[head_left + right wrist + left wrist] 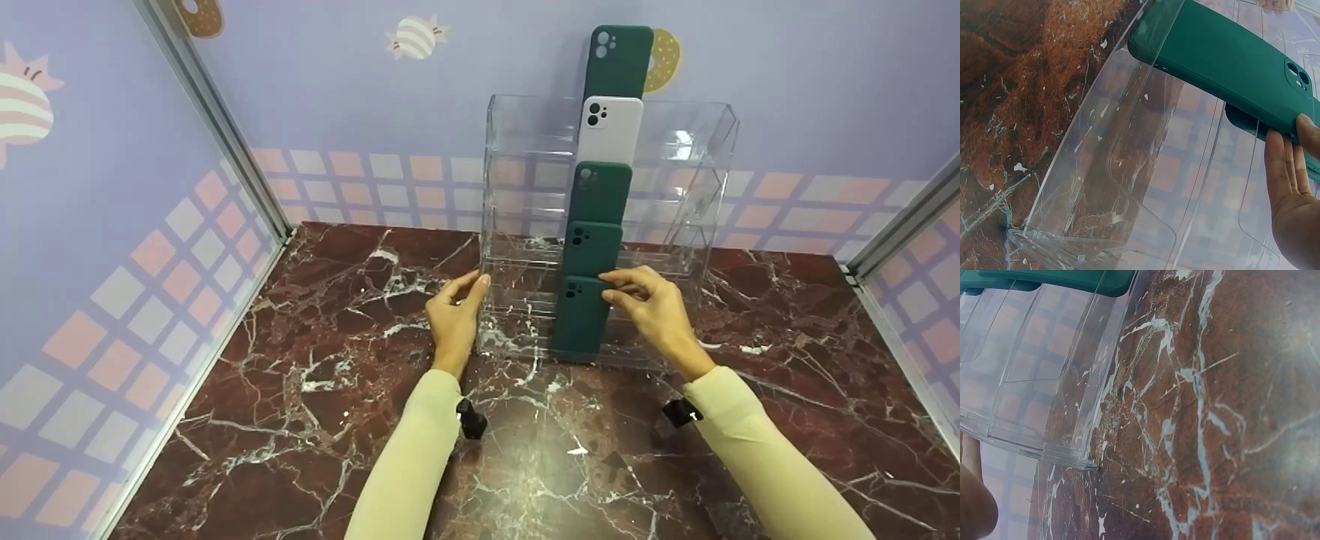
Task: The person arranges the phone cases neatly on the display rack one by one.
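My right hand pinches the upper right edge of the lowest green phone case, thumb on the back face and fingers along the side. That phone case stands in the front tier of a clear stepped display rack, camera cutout up. My left hand holds the rack's left side edge between thumb and fingertips. Behind the front case rise a second green phone case, a third green phone case, a white phone case and, topmost, another green phone case.
The rack stands on a dark red marbled table, close to the patterned back wall. Side panels with metal frame posts border the table left and right. A black wrist device sits on the left sleeve.
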The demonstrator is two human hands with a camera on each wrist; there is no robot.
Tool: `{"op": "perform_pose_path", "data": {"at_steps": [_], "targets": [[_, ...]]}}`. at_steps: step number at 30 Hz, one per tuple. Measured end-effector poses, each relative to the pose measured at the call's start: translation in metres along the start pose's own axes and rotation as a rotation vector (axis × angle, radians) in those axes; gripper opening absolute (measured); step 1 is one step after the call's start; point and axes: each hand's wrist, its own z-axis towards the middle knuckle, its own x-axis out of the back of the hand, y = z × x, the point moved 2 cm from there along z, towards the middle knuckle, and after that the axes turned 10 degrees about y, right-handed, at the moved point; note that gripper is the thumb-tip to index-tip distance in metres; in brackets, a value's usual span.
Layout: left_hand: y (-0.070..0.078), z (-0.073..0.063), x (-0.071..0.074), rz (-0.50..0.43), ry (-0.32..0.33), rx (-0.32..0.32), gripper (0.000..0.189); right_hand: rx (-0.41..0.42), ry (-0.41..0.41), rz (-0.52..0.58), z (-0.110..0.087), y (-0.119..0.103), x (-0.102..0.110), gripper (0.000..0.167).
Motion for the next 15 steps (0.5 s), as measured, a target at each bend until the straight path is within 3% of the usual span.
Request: {"op": "perform_pose_path", "data": {"at_steps": [15], "targets": [[0.0006, -0.0017, 0.0015, 0.027, -0.02, -0.008, 0.021, 0.02, 0.035, 0.012, -0.0056, 0.0002, 0.001, 0.031]]}}
